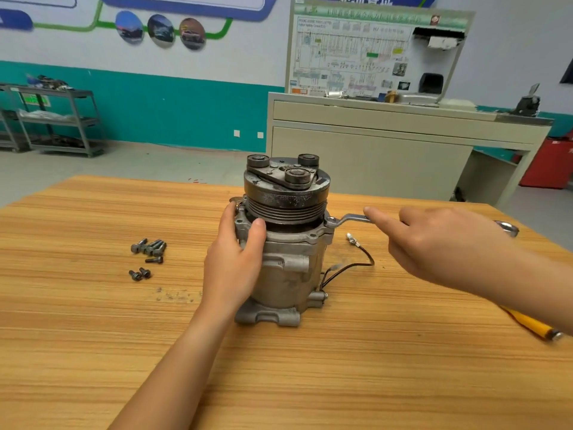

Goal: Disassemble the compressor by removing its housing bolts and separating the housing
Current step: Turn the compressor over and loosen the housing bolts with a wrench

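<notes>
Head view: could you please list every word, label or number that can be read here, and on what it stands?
"HV": on the white diagram board, upper middle.
Rest of that board's print: too small and blurred.
Wall sign at the top edge: characters cut off, unreadable.
Green label on the shelf cart: blurred.
Compressor, wrench, bolts: no readable marks.

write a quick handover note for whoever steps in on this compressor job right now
Left hand grips the compressor near its upper flange, steadying it upright on the table.
Right hand holds the wrench, ring end seated at the flange's right side, apparently on a bolt.
Done: several bolts lie loose on the table, left of the compressor.
Left: finish this one, check for others, then separate the housing, which looks unsplit.
</notes>
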{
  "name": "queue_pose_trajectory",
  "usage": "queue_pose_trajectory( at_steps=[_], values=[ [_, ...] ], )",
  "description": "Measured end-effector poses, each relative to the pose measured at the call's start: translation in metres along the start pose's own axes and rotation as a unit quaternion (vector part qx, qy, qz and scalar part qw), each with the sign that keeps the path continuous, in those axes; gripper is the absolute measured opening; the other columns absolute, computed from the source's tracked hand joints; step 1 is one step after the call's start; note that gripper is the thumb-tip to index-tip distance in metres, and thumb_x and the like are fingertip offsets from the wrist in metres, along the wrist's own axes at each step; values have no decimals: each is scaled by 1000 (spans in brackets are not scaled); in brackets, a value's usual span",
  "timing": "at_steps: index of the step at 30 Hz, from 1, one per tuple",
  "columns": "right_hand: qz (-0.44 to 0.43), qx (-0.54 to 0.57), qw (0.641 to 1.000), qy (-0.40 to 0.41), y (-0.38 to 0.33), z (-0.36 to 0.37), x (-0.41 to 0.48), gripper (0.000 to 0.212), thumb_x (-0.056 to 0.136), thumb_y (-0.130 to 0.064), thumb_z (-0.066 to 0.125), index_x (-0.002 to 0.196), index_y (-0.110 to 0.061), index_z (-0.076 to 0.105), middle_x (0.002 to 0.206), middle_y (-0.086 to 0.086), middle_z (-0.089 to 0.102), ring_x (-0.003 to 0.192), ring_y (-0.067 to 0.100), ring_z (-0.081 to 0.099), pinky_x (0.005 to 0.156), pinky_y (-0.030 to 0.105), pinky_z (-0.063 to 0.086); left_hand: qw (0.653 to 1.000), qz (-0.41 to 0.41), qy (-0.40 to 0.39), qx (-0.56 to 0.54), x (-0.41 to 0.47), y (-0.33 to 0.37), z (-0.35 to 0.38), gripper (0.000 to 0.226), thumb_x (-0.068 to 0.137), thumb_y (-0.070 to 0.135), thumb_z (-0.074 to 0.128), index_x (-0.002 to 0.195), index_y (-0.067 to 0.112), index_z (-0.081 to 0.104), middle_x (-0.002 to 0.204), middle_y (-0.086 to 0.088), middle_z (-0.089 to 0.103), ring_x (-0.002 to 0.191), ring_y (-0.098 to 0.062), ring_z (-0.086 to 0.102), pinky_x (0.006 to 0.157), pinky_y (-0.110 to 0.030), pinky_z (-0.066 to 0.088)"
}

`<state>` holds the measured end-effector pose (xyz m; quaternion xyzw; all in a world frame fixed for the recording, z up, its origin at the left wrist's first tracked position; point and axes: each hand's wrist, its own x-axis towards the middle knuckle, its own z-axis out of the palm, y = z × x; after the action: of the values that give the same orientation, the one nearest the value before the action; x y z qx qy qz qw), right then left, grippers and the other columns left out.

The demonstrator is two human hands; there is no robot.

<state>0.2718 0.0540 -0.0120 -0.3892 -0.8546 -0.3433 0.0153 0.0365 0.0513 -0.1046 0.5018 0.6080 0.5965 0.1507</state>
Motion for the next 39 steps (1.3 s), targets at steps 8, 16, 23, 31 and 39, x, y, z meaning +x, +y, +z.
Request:
queue_pose_trajectory(
  at_steps=[8, 16, 23, 31, 39],
  values=[
    [-14, 158, 968, 197, 20, 69, 43, 35, 67, 22, 67, 99, 6, 68, 74, 20, 66, 59, 31, 63, 48, 36, 53, 1000, 12, -6, -10, 0, -1, -3, 66, 88, 53, 45, 146, 25, 29, 86, 12, 60, 75, 19, 51, 65, -5, 37],
    [234, 455, 825, 241, 10, 54, 20, 26, 90, -16, 38, 112, -12, 50, 49, -3, 45, 43, 9, 43, 45, 30, 32, 998, -1, -10, -61, 1, -5, 2, 59, 92, 44, 46, 146, 28, 28, 113, 31, 44, 96, 15, 43, 74, 0, 28],
    [142, 363, 921, -12, -6, 19, -2, 48, 90, -51, 23, 129, -37, 48, 95, -12, 67, 79, -1, 58, 68, 17, 43, 997, -3, -14, -75, 0, -6, 4, 62, 92, 46, 45, 148, 28, 24, 124, 22, 37, 116, 5, 32, 93, -20, 28],
    [121, 320, 940, 16, -10, 5, 6, 39, 96, -39, 34, 135, -43, 39, 120, -10, 62, 104, 16, 58, 83, 28, 43, 998, -2, -10, -62, -1, -6, 3, 63, 92, 47, 45, 148, 28, 24, 124, 24, 34, 114, 9, 28, 92, -16, 26],
    [114, 110, 986, -58, -27, -13, 14, 49, 98, -35, 32, 145, -32, 17, 76, 0, 57, 63, 20, 41, 43, 27, 26, 998, -2, -1, -67, -1, -8, 5, 61, 92, 44, 46, 147, 27, 26, 116, 31, 34, 99, 24, 25, 73, 5, 21]
  ],
)
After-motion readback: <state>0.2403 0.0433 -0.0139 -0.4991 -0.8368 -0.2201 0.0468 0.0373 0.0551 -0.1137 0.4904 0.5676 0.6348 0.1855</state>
